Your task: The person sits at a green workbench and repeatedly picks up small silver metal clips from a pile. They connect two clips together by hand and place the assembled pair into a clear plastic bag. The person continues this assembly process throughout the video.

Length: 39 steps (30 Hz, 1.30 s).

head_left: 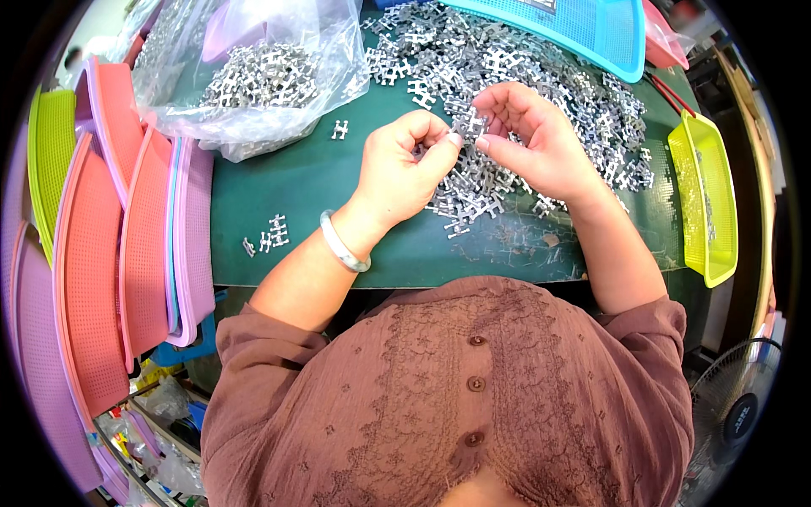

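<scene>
Over a green tabletop [304,190], scuffed along its near right part, the left hand [397,169] pinches a small grey metal piece [471,123] at the near edge of a heap of like parts [600,127], while the right hand [541,139] curves beside it, fingers apart; whether they touch it I cannot tell. A clear bag [253,139] of parts sits far left, stacked plastic baskets [93,279] fill the left side, and a yellow-green basket [721,203] stands right, beyond a fan [737,414] near right.
</scene>
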{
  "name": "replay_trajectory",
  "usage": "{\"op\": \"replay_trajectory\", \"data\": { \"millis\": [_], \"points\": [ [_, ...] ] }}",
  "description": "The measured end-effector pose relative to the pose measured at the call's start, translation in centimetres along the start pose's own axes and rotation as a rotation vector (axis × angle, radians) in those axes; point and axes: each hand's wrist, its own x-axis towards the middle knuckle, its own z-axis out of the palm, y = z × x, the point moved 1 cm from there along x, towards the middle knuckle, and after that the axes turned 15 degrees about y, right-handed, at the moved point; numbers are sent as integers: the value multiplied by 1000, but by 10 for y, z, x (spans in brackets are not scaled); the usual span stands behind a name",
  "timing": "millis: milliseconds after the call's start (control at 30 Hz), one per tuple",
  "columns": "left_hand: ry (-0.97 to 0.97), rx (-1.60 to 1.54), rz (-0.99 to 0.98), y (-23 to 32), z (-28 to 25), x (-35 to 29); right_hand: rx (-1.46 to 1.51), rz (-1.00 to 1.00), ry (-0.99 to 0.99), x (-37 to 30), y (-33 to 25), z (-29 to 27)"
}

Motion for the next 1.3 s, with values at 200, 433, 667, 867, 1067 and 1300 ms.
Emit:
{"op": "replay_trajectory", "data": {
  "millis": [200,433,667,867,1067,1300],
  "points": [
    [-19,-42,-44,-4,0,2,-34,-76,46,1,3,-3],
    [-41,-102,-128,1,-2,3,-248,-285,83,2,-1,-7],
    [-72,-98,-154,-1,-3,4,-437,-382,89,3,-14,-11],
    [-88,-154,-210,0,-4,4,-592,-421,204,0,-35,-62],
    [-94,-97,-19,-1,-5,4,-1029,-233,531,-40,-54,-182],
    [-78,15,150,-2,-6,1,-1650,250,601,-98,-41,-301]
  ]
}}
